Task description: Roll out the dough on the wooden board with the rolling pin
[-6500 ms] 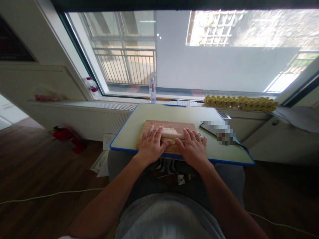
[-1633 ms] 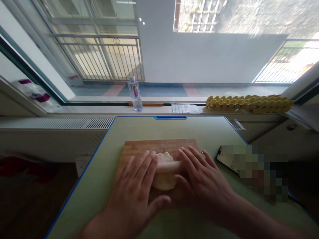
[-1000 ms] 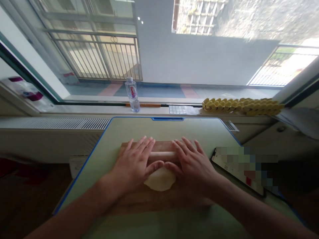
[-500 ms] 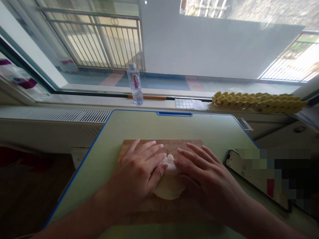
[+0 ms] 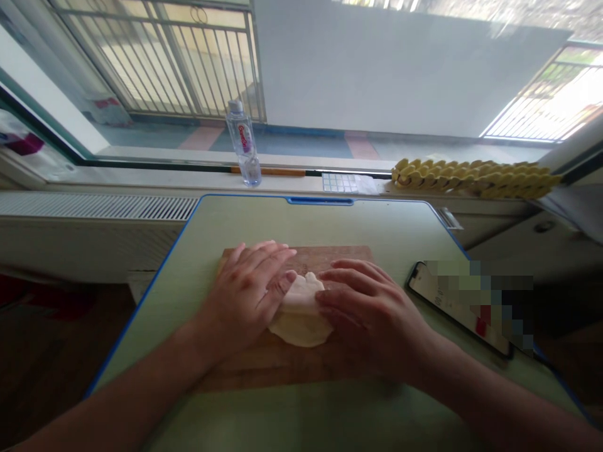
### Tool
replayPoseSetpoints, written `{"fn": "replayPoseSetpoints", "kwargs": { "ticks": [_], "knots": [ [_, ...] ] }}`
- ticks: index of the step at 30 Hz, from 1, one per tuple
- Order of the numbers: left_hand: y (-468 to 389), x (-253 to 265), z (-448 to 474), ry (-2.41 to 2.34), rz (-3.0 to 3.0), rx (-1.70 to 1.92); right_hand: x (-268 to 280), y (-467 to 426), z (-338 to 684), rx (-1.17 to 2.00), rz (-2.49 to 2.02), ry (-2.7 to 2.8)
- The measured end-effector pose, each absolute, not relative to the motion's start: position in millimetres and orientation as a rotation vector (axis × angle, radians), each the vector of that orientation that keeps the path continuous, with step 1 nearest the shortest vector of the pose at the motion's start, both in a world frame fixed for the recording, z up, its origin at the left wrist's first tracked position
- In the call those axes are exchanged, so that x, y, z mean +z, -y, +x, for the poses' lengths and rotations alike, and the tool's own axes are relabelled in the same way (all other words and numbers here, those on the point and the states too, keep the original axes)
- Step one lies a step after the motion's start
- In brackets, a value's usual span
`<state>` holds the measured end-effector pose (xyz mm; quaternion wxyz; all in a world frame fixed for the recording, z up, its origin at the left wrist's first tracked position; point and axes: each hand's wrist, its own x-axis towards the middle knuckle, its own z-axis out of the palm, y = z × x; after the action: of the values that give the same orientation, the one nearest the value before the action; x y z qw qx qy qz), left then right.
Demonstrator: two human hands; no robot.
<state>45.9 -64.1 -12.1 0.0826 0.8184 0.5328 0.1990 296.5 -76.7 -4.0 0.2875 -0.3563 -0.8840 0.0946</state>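
Note:
A flat piece of pale dough (image 5: 301, 329) lies on a wooden board (image 5: 264, 370), its far part folded over or thicker, with a small nub at the back. On its left side rests my left hand (image 5: 252, 285); the thumb touches the dough's edge, and the fingers stretch forward over the board. My right hand (image 5: 367, 295) is at the dough's right side, fingers extended and slightly bent, with fingertips against the edge. Its thumb is mostly hidden. Neither hand is closed around the dough.
The board sits on a pale green table (image 5: 245, 220) with a blue rim. A phone (image 5: 452, 307) lies on the right. On the windowsill stand a water bottle (image 5: 244, 144), a white gridded sheet (image 5: 339, 182) and a yellow bumpy stack (image 5: 471, 179). A radiator grille (image 5: 94, 206) is at left.
The view has shifted slightly. My left thumb has moved from the top of the folded part to its left edge, and my hands are farther apart, showing more of the dough.

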Motion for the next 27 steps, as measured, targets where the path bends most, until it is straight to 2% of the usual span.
{"fn": "replayPoseSetpoints", "kwargs": {
  "ticks": [3, 8, 11, 16, 24, 27],
  "knots": [
    [58.8, -11.7, 41.5, -1.622, 2.386, 0.634, -6.2, 75.5, 296.8, 0.221, -1.056, 2.359],
    [55.8, -5.9, 36.9, -1.542, 2.354, 0.768, -0.2, 76.1, 300.3, 0.348, -0.935, 2.41],
    [56.9, -2.9, 38.1, -1.469, 2.371, 0.798, -0.3, 74.8, 299.9, 0.314, -0.973, 2.405],
    [55.0, -5.9, 39.7, -1.442, 2.422, 0.739, -6.9, 66.8, 300.5, 0.235, -1.135, 2.395],
    [53.1, -7.1, 37.3, -1.45, 2.449, 0.625, -5.0, 70.0, 302.7, 0.284, -1.004, 2.424],
    [58.5, -7.1, 44.8, -1.475, 2.501, 0.565, -3.7, 66.9, 305.6, 0.245, -1.089, 2.445]
  ]
}}
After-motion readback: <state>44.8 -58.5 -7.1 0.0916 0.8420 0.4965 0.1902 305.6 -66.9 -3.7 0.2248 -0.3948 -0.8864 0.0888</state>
